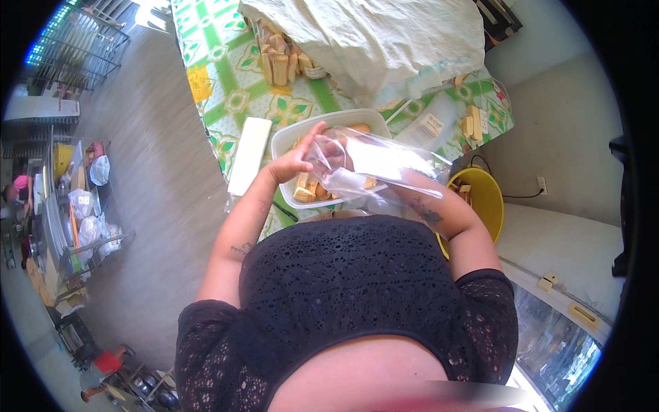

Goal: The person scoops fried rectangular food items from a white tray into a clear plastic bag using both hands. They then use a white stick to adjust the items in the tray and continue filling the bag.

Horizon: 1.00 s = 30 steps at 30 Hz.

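Note:
A clear plastic bag [381, 154] is drawn over my right hand [334, 153] and part of its forearm. Glare and folds of film partly hide those fingers. My left hand [294, 162] is beside the bag's near-left end, fingers stretched out and thumb apart, with nothing visible in its grasp. Below both hands is a translucent plastic container [280, 135]. Pieces of bread [305, 191] lie in it, and a longer brown roll [359, 129] rests at its far side. Left of the container is a flat white stack [251, 152], perhaps of bags.
A patterned green-and-white tablecloth [224, 110] covers the table. Farther back are a bag of bread sticks [280, 64] and a large white cloth [370, 46]. To the right lie small printed labels [431, 125] and bread pieces [474, 123]. A yellow bucket [493, 206] stands by my right arm.

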{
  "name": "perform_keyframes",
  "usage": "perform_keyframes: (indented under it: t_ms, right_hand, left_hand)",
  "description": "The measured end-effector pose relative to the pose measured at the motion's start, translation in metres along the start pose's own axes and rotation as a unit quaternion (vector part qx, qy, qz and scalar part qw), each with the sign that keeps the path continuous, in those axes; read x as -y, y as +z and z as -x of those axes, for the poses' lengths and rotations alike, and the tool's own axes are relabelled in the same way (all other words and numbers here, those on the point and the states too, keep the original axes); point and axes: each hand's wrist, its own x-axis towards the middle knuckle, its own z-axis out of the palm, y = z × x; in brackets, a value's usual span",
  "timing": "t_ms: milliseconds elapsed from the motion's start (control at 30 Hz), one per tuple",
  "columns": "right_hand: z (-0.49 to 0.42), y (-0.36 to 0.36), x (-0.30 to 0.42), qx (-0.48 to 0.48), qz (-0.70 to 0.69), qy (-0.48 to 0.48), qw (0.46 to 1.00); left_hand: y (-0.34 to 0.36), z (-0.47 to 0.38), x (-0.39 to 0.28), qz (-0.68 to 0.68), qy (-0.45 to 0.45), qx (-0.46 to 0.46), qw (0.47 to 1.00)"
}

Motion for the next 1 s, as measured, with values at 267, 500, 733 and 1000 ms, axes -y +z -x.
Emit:
perform_keyframes:
  t_ms: [267, 500, 733, 1000]
  right_hand:
    - [0.002, 0.012, 0.017, -0.007, -0.206, -0.009, 0.978]
    - [0.003, -0.01, 0.014, 0.049, -0.011, 0.039, 0.998]
    - [0.001, -0.077, -0.097, -0.297, -0.301, -0.07, 0.903]
    - [-0.041, 0.05, -0.149, -0.002, 0.476, -0.096, 0.874]
  left_hand:
    - [0.021, 0.001, 0.008, 0.178, -0.026, -0.042, 0.983]
    - [-0.008, 0.009, 0.017, 0.079, 0.037, -0.14, 0.986]
    - [-0.081, 0.078, 0.017, 0.147, 0.059, -0.313, 0.936]
    - [-0.053, 0.062, 0.026, 0.229, 0.045, -0.262, 0.937]
